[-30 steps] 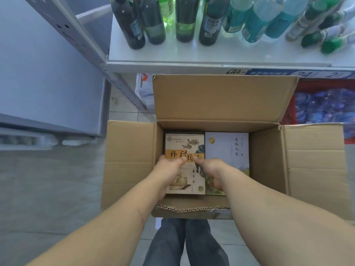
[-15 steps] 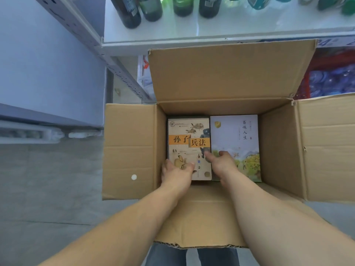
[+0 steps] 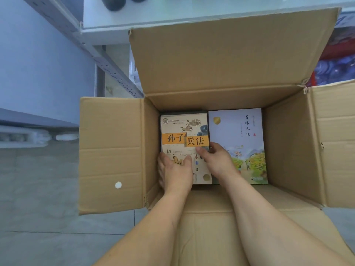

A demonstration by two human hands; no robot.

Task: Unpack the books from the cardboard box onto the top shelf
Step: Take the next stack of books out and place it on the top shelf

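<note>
An open cardboard box (image 3: 111, 154) sits on the floor below me, all flaps folded out. Inside lie two stacks of books side by side. The left top book (image 3: 184, 129) is cream with an orange title band; the right top book (image 3: 236, 135) is pale blue with a landscape picture. My left hand (image 3: 175, 171) grips the near left edge of the cream book, thumb on its cover. My right hand (image 3: 215, 160) holds that book's right edge, thumb on the cover and fingers down in the gap between the stacks.
A white shelf board (image 3: 172, 14) with dark bottle bases (image 3: 115, 2) runs across the top, above the box's far flap (image 3: 230, 54). A perforated metal upright (image 3: 107, 62) slants at the left. Red and blue packaged goods (image 3: 338, 68) sit at the right. Grey tiled floor surrounds the box.
The view has dropped closer into the box. Both hands slid from the middle of the cream book toward its near end and side edges, taking hold of it.
</note>
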